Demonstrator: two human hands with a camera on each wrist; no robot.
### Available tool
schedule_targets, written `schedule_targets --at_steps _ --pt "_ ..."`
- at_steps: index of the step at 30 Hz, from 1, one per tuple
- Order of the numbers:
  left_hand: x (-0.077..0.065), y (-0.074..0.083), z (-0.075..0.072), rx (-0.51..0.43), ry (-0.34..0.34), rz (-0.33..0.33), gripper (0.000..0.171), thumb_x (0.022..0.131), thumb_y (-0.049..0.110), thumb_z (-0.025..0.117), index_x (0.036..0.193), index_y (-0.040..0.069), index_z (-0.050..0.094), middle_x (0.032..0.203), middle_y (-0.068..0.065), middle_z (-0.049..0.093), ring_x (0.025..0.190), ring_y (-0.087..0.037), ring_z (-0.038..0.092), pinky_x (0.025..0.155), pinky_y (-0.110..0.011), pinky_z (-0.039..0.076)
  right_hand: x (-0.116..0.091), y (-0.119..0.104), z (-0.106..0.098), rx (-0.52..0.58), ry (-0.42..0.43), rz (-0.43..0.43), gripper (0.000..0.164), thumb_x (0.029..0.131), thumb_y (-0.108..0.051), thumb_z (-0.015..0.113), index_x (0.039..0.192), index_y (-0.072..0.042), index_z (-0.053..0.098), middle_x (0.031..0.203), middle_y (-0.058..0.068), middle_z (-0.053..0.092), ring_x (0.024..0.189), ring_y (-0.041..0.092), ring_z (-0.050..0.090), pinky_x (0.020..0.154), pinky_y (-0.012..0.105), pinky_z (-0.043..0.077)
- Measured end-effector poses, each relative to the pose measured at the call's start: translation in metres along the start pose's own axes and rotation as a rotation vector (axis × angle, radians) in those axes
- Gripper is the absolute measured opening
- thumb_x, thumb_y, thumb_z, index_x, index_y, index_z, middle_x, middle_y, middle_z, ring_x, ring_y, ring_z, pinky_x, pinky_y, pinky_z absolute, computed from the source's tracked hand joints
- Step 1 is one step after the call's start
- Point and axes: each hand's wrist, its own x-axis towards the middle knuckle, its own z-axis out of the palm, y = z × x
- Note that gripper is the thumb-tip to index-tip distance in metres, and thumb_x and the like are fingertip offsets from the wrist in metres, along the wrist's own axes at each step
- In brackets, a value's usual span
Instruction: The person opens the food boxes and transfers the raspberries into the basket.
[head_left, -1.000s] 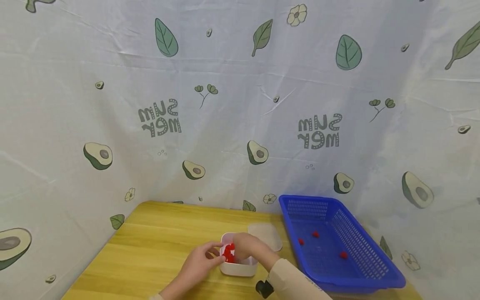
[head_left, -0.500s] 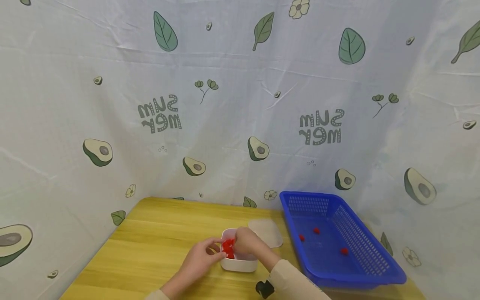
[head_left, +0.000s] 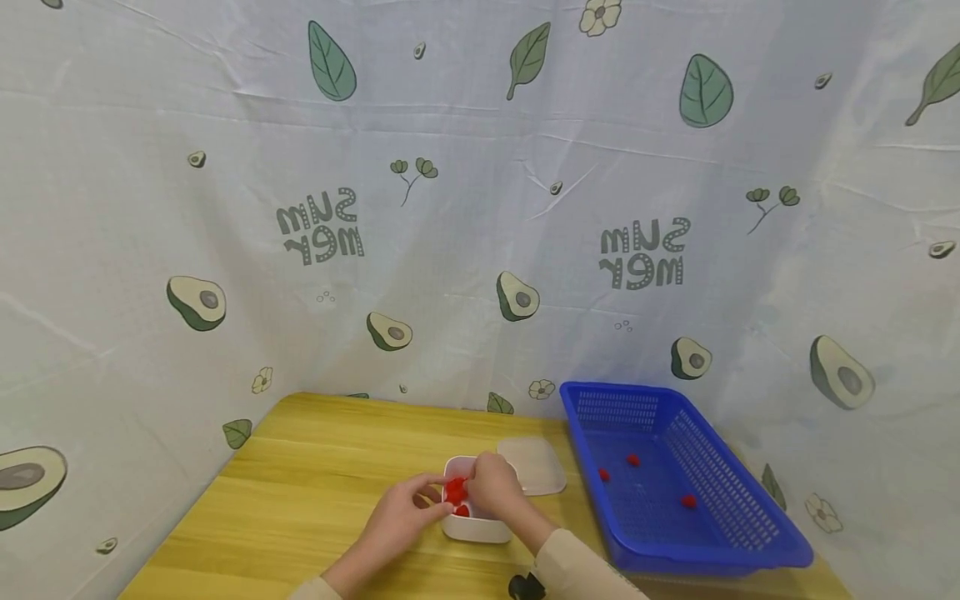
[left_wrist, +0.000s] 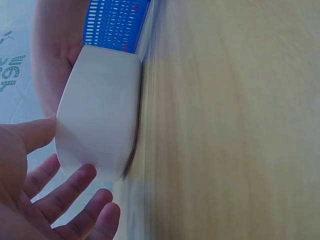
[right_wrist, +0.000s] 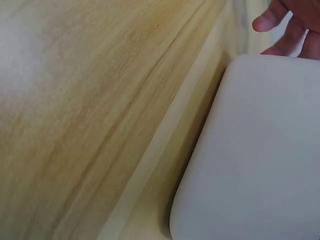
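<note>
A white open-topped box (head_left: 477, 531) stands on the wooden table with several small red pieces (head_left: 456, 490) inside. At its left rim, my left hand (head_left: 401, 517) holds on with thumb and index finger. The left wrist view shows the other fingers (left_wrist: 70, 192) of that hand spread loosely beside the white box (left_wrist: 100, 110). My right hand (head_left: 495, 485) reaches into the box from the right, its fingers curled and its fingertips at a red piece. The box wall and the hand hide part of that grip. Exact kind of the red pieces is too small to tell.
A blue plastic basket (head_left: 611, 521) with perforated sides stands on the right, holding 3 red pieces (head_left: 688, 501). Behind the box lies a flat translucent lid (head_left: 536, 467). A patterned curtain (head_left: 450, 250) hangs behind the wooden table (head_left: 322, 450).
The right hand stays in the box and has shifted slightly, and the red pieces inside lie differently. The left hand keeps its place at the rim. The head view has tilted a little downward.
</note>
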Motion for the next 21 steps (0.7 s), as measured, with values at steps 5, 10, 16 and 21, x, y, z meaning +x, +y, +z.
schedule_targets --at_steps 5,10,16,21 --pt "0.0007 -0.0009 0.0 0.004 0.0 0.012 0.04 0.089 0.032 0.077 0.123 0.013 0.069 0.094 0.003 0.069 0.082 -0.015 0.06 0.069 -0.028 0.049 0.0 0.0002 0.0031 -0.016 0.037 0.014 0.015 0.087 -0.005 0.071 0.072 -0.005 0.067 0.066 0.003 0.058 0.059 0.019 0.052 0.054 0.028 0.047" --pt "0.0006 -0.0029 0.0005 0.013 0.004 0.022 0.039 0.089 0.032 0.077 0.122 0.014 0.069 0.094 0.003 0.07 0.082 -0.015 0.06 0.068 -0.028 0.049 -0.0014 0.002 0.0027 0.009 0.013 -0.003 0.013 0.086 -0.005 0.07 0.073 -0.004 0.067 0.066 0.004 0.058 0.06 0.02 0.051 0.054 0.029 0.046" --pt "-0.0002 -0.0027 0.0001 0.008 0.003 0.022 0.039 0.089 0.032 0.077 0.122 0.015 0.069 0.094 0.003 0.069 0.082 -0.015 0.06 0.068 -0.028 0.048 -0.0022 0.0038 0.0008 0.099 -0.044 0.018 0.013 0.087 -0.007 0.072 0.075 -0.003 0.067 0.067 0.006 0.057 0.055 0.018 0.047 0.048 0.026 0.04" --pt "0.0001 -0.0027 0.0003 0.008 0.003 0.021 0.039 0.089 0.033 0.077 0.123 0.015 0.069 0.095 0.004 0.069 0.082 -0.015 0.06 0.068 -0.028 0.049 -0.002 0.0033 -0.0004 0.145 -0.056 0.076 0.013 0.086 -0.008 0.074 0.077 -0.002 0.066 0.068 0.006 0.058 0.047 0.015 0.041 0.043 0.023 0.036"
